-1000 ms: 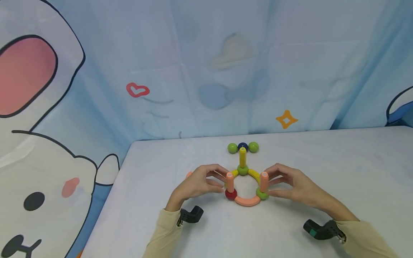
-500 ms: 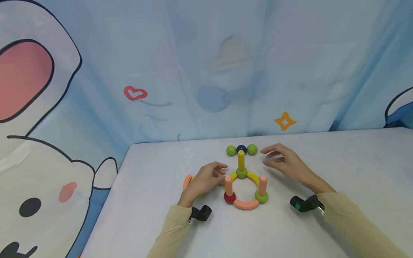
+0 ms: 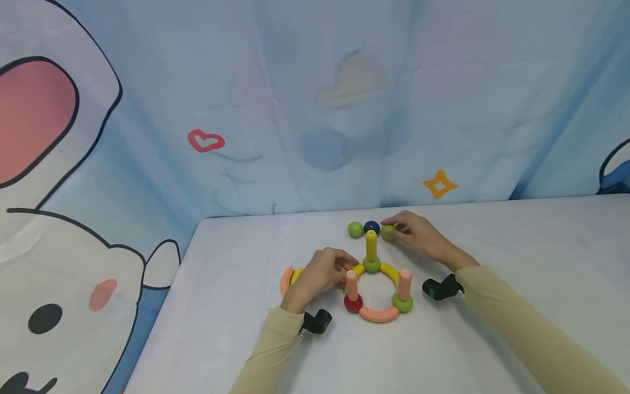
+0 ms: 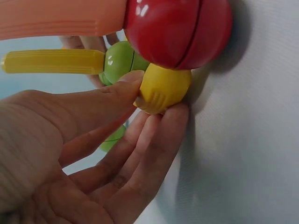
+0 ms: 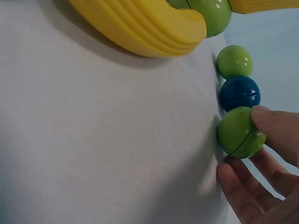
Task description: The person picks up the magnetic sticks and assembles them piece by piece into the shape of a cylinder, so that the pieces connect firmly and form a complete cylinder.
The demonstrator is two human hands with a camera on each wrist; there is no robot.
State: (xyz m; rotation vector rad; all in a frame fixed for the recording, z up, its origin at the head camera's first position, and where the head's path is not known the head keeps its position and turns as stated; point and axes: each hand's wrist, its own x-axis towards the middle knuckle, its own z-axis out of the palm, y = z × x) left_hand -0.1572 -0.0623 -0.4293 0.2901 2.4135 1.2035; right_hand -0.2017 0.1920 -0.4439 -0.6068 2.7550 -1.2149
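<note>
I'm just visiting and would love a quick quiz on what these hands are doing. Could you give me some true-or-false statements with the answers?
1. The right hand touches the green ball at one end of a row of three. True.
2. The middle ball of that row is red. False: it is a dark blue ball.
3. The left hand pinches the yellow curved piece beside the red ball. True.
4. All three upright sticks are yellow. False: there is one yellow stick; the other two are peach.
5. A peach stick stands on the red ball. True.
</note>
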